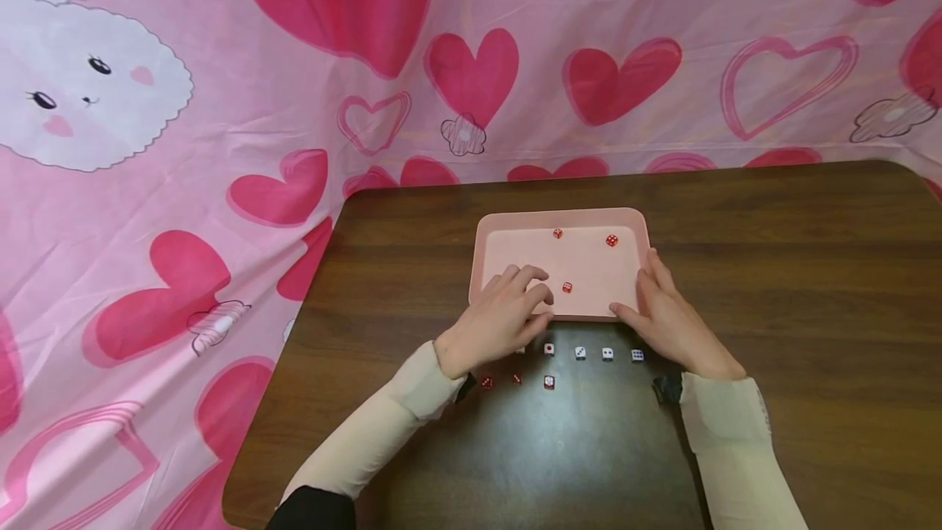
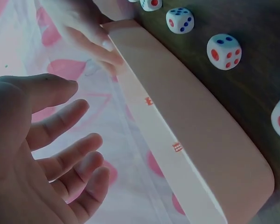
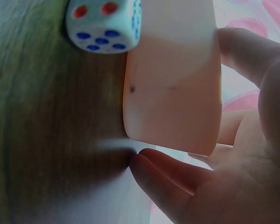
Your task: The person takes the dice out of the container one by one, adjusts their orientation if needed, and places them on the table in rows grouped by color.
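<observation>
A shallow pink tray [image 1: 515,222] lies on the table with three red dice inside: one at the back [image 1: 558,233], one at the back right [image 1: 612,240] and one nearer the front [image 1: 567,288]. My left hand [image 1: 500,317] hovers above the tray's front left part, fingers loosely bent and holding nothing; the left wrist view shows its bare palm. At the tray's front right corner, my right hand [image 1: 673,321] holds the tray, thumb on the front rim and fingers along the right side.
In front of the tray runs a row of white dice [image 1: 580,353], one partly covered by my left hand. Nearer me are several more dice, including a red die [image 1: 487,383]. A pink heart-patterned cloth [image 1: 294,105] hangs behind and left of the brown wooden table [image 1: 795,293].
</observation>
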The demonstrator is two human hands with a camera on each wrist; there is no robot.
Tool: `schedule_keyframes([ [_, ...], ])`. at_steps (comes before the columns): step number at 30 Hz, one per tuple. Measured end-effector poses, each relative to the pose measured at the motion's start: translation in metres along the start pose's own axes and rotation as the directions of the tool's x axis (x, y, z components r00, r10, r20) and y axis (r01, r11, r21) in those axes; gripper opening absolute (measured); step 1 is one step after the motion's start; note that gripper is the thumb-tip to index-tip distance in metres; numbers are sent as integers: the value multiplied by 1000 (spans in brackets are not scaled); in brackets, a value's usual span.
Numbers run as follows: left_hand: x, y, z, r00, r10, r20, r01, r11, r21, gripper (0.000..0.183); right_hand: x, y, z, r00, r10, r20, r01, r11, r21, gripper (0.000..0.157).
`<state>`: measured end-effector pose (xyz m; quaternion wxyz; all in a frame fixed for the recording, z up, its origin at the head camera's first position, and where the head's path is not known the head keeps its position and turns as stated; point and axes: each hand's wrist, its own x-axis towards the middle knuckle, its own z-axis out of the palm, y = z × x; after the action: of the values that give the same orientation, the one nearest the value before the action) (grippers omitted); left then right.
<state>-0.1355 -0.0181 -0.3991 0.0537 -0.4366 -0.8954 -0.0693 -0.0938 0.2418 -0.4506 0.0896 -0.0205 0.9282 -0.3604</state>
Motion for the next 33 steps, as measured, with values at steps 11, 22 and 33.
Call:
schedule_keyframes([
  [11,17,-4,4,997,-61,46,63,997,-47,22,0,1,0,1000,-14,-8,13,1000,-13,93],
  [22,29,-3,15,980,-171,105,187,967,-175,26,2,2,-1,1000,-10,1,10,1000,-3,92],
  [33,38,-3,25,959,-239,151,264,947,-181,29,2,2,-1,1000,-10,-2,10,1000,-15,91],
])
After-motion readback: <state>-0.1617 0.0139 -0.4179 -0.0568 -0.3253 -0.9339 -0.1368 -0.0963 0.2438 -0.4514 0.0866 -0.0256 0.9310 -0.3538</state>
